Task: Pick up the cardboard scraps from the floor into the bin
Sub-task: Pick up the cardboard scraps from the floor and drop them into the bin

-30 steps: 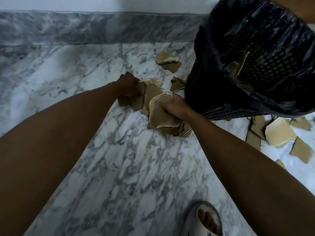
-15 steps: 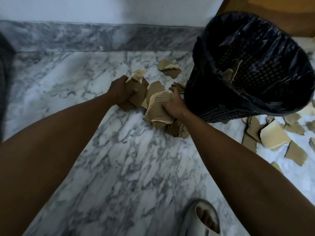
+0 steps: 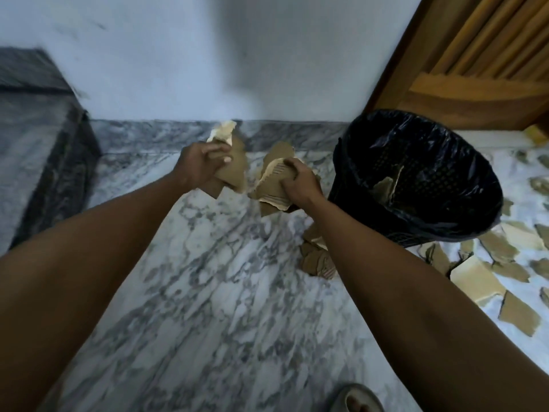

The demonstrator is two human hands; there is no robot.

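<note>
— Cardboard scraps (image 3: 490, 272), where are they lying?
— Many are lying on the marble floor (image 3: 222, 278) right of the bin (image 3: 421, 176), a few sitting inside it, and a small pile (image 3: 316, 257) is lying just under the right forearm
— And the hands?
— The left hand (image 3: 202, 166) is gripping a wad of scraps (image 3: 233, 171); the right hand (image 3: 300, 184) is clutching a torn bunch (image 3: 271, 185), just beside the bin

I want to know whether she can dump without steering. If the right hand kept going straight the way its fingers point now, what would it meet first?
Probably the scraps in the left hand: the right hand points left, away from the black lined bin. Depth is unclear.
</note>
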